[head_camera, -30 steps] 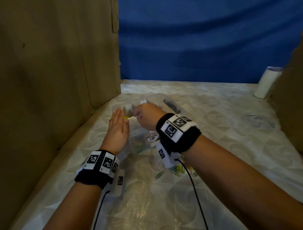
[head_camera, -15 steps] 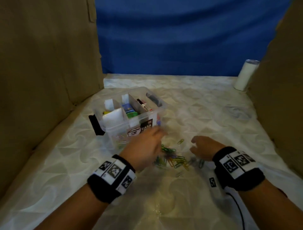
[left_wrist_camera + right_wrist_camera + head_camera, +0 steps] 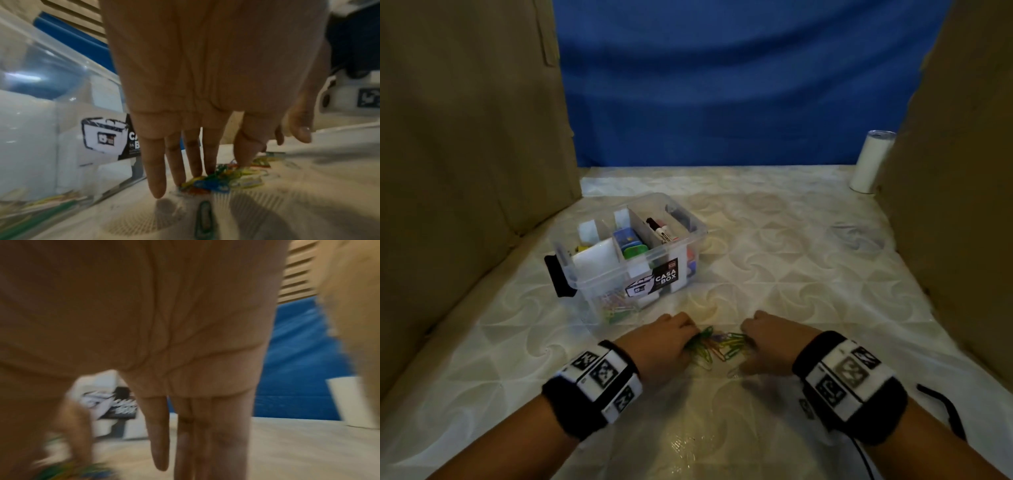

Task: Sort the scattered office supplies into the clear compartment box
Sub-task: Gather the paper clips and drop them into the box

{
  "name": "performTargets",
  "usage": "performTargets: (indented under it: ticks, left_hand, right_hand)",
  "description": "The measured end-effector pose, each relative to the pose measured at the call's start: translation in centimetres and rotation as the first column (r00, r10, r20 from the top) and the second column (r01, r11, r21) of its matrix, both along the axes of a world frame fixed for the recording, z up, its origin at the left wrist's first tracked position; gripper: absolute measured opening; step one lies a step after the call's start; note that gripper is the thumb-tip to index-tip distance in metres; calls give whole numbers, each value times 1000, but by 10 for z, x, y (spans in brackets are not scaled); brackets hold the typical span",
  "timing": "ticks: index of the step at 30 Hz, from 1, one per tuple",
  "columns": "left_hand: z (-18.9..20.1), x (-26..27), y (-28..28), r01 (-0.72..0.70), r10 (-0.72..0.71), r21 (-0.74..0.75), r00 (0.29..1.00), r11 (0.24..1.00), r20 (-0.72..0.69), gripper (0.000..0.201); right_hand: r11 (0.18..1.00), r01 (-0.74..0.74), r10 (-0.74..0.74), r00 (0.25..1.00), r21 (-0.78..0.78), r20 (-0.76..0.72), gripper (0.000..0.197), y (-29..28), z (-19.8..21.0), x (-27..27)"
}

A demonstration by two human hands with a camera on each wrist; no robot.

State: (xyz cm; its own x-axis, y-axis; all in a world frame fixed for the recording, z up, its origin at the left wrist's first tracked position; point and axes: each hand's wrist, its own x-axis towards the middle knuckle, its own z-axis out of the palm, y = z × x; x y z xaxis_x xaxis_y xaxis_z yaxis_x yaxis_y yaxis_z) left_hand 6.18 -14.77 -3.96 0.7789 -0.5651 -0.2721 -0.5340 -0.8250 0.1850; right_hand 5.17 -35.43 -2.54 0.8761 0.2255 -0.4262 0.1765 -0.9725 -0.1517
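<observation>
The clear compartment box (image 3: 690,224) stands left of the table's middle, holding markers, coloured blocks and paper clips in its near part. A pile of coloured paper clips (image 3: 720,346) lies on the cloth in front of it. My left hand (image 3: 693,337) touches the pile's left side. In the left wrist view its straight fingers (image 3: 174,162) press down on the clips (image 3: 226,178), beside the box wall (image 3: 61,129). My right hand (image 3: 746,337) is at the pile's right side. The blurred right wrist view shows its fingers (image 3: 160,443) pointing down, with clips (image 3: 72,470) by the thumb.
Cardboard walls stand on the left (image 3: 465,154) and right (image 3: 962,171), with a blue cloth (image 3: 722,85) behind. A white cylinder (image 3: 869,161) stands at the back right. A crumpled clear plastic piece (image 3: 856,236) lies on the right. A black cable (image 3: 941,407) trails from my right wrist.
A second ago both hands were up at the box. They have come back toward me, and now they close on the paper clip pile from either side.
</observation>
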Motion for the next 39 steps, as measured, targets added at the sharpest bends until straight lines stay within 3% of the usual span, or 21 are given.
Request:
performTargets:
  ticks: [3,5,8,14,21,25,28,31,35,39]
  left_hand:
    - [3,-7,9,-47,47,-8,999,999,-15,70]
    - [1,-6,8,-79,79,-9,997,997,-13,82]
    - [0,4,-3,-101,101,-37,995,994,-16,74]
    - [3,14,-17,-121,117,-93,992,988,-51,41]
    - [1,7,-9,-116,123,-96,990,989,74,21]
    - [6,-1,1,-114,126,-118,988,986,91,21]
    - [19,-10,17,-114,135,-174,984,978,114,17]
    - [44,-20,38,-118,176,-279,966,953,192,14]
    - [89,-15,70,-176,318,-381,881,907,350,14]
    - [117,12,93,-251,361,-284,809,926,464,21]
  right_hand:
    - [995,99,-100,993,-16,-60,107,-17,8,-2]
    - [988,155,-151,978,18,-141,113,-17,7,-3]
    - [982,163,-146,975,96,-169,99,1,1,2]
    - [986,117,-105,989,118,-101,45,34,-9,18]
    - [993,-14,6,998,114,70,7,36,-9,14]
    - [986,9,-26,995,168,94,12,34,-13,11]
    - [957,56,-72,996,285,46,32,23,-18,14]
    - [907,100,-111,994,410,1,32,11,-18,14]
    - [816,137,-147,989,561,-27,29,4,-14,11]
    - [710,180,-155,983,681,-98,24,7,-8,9]
